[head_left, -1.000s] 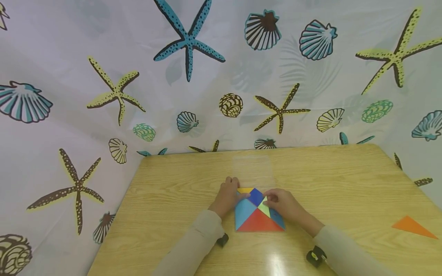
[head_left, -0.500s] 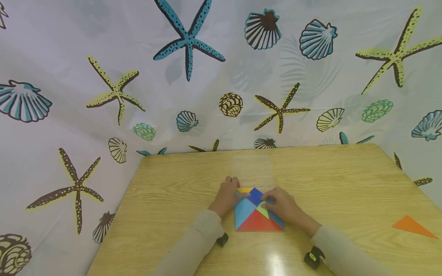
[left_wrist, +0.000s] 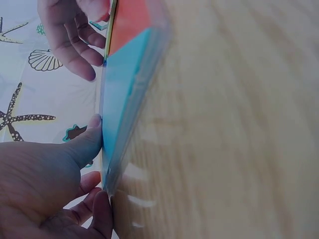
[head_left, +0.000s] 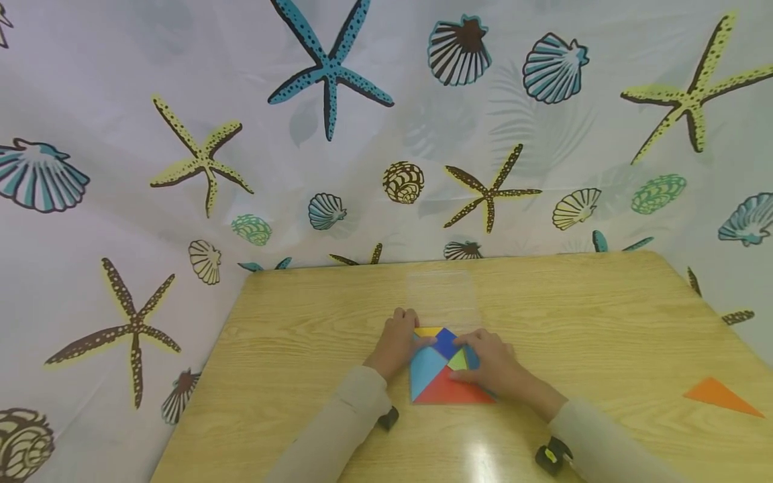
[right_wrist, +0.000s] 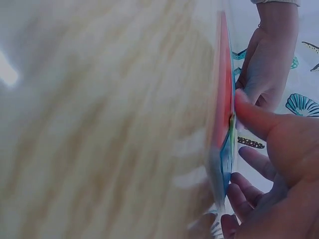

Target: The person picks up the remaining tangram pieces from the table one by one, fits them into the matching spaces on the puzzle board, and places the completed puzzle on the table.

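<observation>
Flat tangram pieces lie fitted together in a clear plastic tray (left_wrist: 137, 84). They include a light blue triangle (head_left: 426, 369), a red triangle (head_left: 443, 392), a dark blue square (head_left: 445, 343), a small lime green triangle (head_left: 459, 361) and a yellow piece (head_left: 427, 331). My left hand (head_left: 395, 343) grips the tray's left side, thumb on top and fingers curled at the edge. Over the right side, my right hand (head_left: 498, 365) is spread, thumb on the red triangle and index fingertip at the dark blue square. It partly covers a blue piece (head_left: 473, 359) there.
An orange triangle (head_left: 721, 397) lies alone on the wooden table (head_left: 314, 322) at the far right. Behind the tray is a clear plastic sheet or lid (head_left: 443, 292). A shell-and-starfish printed curtain (head_left: 362, 154) hangs along the back and sides.
My right thumb has slid from the lime green triangle down onto the red triangle, and the index finger has shifted left to the dark blue square. My left hand has stayed put.
</observation>
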Available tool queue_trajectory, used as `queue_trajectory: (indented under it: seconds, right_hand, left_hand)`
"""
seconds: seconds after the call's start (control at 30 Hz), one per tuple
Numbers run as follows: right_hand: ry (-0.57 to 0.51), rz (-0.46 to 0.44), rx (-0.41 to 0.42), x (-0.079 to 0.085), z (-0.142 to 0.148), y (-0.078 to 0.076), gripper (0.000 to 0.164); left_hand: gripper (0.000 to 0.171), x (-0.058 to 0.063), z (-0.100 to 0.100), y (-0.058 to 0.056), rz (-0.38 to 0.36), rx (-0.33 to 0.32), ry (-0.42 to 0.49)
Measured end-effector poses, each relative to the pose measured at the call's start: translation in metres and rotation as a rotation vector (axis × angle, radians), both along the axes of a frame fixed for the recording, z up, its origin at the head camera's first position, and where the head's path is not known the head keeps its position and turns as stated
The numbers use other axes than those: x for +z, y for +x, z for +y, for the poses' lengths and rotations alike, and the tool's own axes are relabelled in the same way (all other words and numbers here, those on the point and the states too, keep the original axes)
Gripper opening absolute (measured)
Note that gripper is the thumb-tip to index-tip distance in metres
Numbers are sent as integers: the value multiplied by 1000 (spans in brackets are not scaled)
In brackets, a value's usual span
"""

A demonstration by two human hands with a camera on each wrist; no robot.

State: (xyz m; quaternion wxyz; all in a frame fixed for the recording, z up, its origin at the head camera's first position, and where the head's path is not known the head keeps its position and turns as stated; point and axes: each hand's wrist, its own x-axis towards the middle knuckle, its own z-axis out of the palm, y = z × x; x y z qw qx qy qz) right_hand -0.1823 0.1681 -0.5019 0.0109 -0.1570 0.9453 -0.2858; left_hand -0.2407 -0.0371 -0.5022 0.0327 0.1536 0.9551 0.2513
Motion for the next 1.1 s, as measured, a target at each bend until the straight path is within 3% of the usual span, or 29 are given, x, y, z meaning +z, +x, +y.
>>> queue_trajectory:
  seconds: [1.1]
  right_hand:
    - [-87,32,-10,-2,0,4,37]
  left_hand:
    - [44,-2,-2,-2,-15,2,1]
